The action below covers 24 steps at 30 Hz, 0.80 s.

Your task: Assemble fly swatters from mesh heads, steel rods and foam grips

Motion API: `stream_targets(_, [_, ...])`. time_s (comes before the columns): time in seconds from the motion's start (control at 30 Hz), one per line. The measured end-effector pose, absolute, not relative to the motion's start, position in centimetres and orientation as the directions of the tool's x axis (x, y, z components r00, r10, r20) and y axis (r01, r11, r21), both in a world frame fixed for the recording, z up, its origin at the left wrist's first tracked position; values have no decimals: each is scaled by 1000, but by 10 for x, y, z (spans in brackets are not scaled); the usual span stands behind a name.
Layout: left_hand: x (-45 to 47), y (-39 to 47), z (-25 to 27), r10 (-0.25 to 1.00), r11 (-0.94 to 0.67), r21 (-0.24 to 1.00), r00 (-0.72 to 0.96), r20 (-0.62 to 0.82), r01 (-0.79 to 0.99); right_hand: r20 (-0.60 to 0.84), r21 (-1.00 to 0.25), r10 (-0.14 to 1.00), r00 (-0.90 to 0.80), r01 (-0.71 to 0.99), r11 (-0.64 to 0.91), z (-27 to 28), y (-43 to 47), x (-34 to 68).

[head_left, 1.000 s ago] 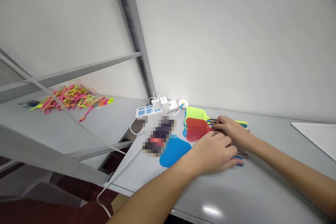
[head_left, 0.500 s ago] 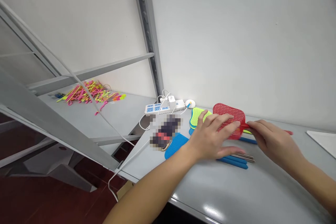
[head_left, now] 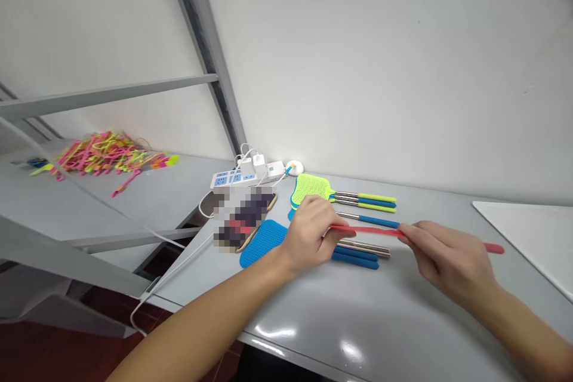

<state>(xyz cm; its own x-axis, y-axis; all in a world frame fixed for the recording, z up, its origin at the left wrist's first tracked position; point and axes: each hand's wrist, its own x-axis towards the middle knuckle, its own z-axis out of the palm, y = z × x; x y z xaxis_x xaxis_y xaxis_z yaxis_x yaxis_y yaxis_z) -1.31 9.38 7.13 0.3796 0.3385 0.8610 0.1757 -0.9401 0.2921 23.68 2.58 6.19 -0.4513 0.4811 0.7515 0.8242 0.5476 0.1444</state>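
A red fly swatter (head_left: 371, 230) is held level above the table, its flat head turned edge-on. My left hand (head_left: 312, 231) is closed on the far left edge of that head, thumb below and fingers above. My right hand (head_left: 447, 253) grips the swatter near its neck, and the red handle end sticks out to the right past my fingers. Beneath and behind my left hand lie a blue fly swatter (head_left: 264, 243) with blue handles and metal rods, and a stack of yellow-green fly swatters (head_left: 311, 190). Another blue handle (head_left: 379, 221) lies between them.
A power strip (head_left: 248, 176) with plugged chargers and a round white device (head_left: 294, 168) stand by the wall. A blurred-out phone (head_left: 257, 221) lies to the left. A white panel (head_left: 528, 239) is at right. Bright pink and yellow plastic pieces (head_left: 111, 152) are heaped on the far-left shelf.
The red fly swatter has turned from face-up to edge-on and come lower. My left hand has gone from spread fingers to gripping its head. The view has swung right.
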Motion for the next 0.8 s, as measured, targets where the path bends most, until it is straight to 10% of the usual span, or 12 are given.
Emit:
stream_targets(0.23, [-10,86,75,849,-509,861,161,503,-5,889,169,321,-326,886,432,74,38,270])
stream_targets(0.33, [-11,91,77,906,-386,914,133,401,-124,946,18,289,-150,911,413,74,41,280])
stream_targets(0.47, [-11,90,73,876,-426,904,230,423,-41,846,-169,519,-121,863,477,76,32,262])
stream_targets(0.63, [-15,88,70,510,-851,508,440,739,132,610,-448,747,-265,662,601,83,15,230])
stream_targets(0.8, [-21,93,77,36,-999,15,527,849,44,277,-778,946,-166,539,323,92,5,224])
